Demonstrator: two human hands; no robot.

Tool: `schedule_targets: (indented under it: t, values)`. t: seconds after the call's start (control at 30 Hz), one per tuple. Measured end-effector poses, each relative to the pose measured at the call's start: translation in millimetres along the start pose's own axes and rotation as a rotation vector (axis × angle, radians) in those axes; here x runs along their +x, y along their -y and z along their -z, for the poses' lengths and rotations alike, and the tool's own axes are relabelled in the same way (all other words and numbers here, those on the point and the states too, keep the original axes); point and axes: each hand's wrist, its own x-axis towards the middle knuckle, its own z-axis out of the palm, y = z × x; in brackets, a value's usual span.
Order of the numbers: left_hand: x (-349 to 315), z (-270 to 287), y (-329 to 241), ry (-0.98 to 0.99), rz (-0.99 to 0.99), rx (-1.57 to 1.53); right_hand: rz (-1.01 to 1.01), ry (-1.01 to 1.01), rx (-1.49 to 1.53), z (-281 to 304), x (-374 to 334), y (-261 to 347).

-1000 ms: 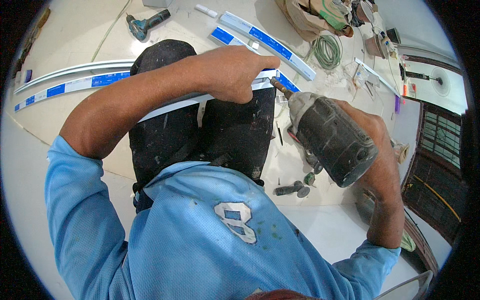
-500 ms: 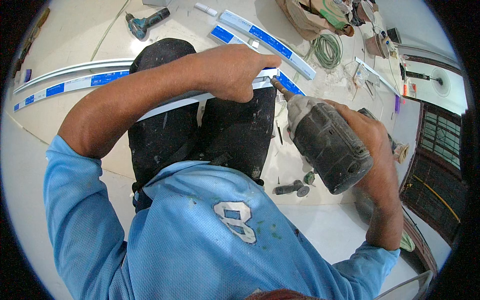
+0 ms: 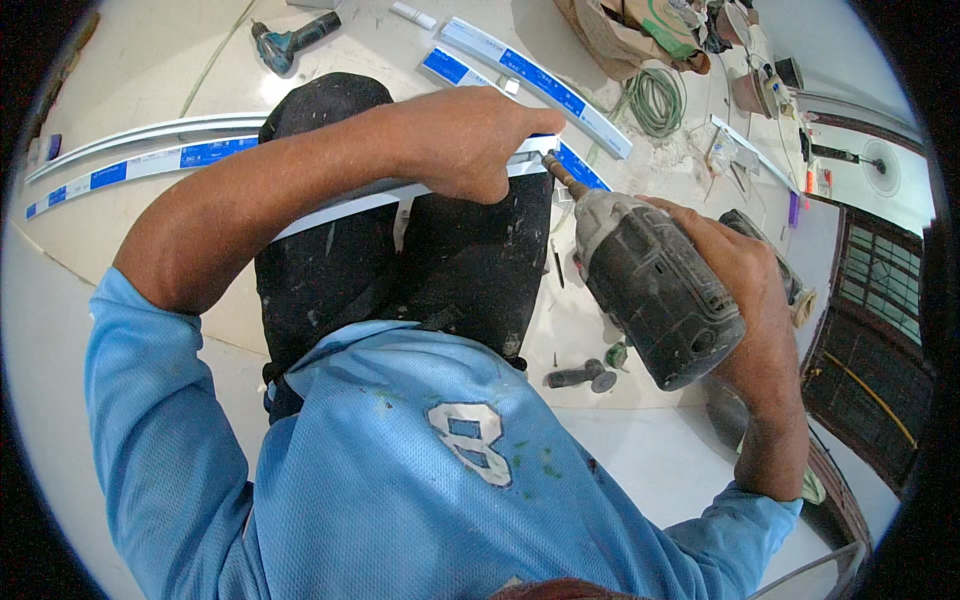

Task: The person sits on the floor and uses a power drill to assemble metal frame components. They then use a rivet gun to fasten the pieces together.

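Observation:
My left hand (image 3: 478,145) is closed around a long white frame strip (image 3: 345,212) that lies across my black-trousered thighs. In my right hand (image 3: 725,255) is a dusty grey and black power drill (image 3: 660,285), gripped from its far side. The drill's tip meets the strip's right end, just beyond my left fingers. My fingers hide part of the strip, and the drill's body hides much of its handle. Past the strip's end, a white bar with blue film (image 3: 580,168) shows on the floor.
More blue-filmed white bars (image 3: 540,85) lie ahead, with another long one (image 3: 120,172) at the left. A teal-black cordless drill (image 3: 290,45) rests at far left. An angle grinder (image 3: 582,376) lies near my right leg. A green hose coil (image 3: 655,105) sits beside paper bags (image 3: 630,35).
Both hands, the strip and the drill keep almost the same places. The view has shifted very slightly.

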Motion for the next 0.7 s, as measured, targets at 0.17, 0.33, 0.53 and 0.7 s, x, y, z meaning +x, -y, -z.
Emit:
schedule_targets:
  t: [0.17,0.33,0.53,0.7]
  values:
    - [1.9,7.5,-6.6,0.078,0.044,-0.015,-0.030,0.042,0.031,5.9,3.4,2.1]
    - [1.7,1.6,-1.7,0.047,0.039,-0.014,-0.032,0.083,0.029,10.1,8.6,3.3]
    - [1.7,2.3,-2.6,0.034,0.024,-0.029,-0.010,0.094,0.040,13.9,11.6,6.7]
    - [-1.0,4.6,-7.7,0.021,0.022,-0.009,0.029,0.039,0.021,7.0,10.9,-5.6]
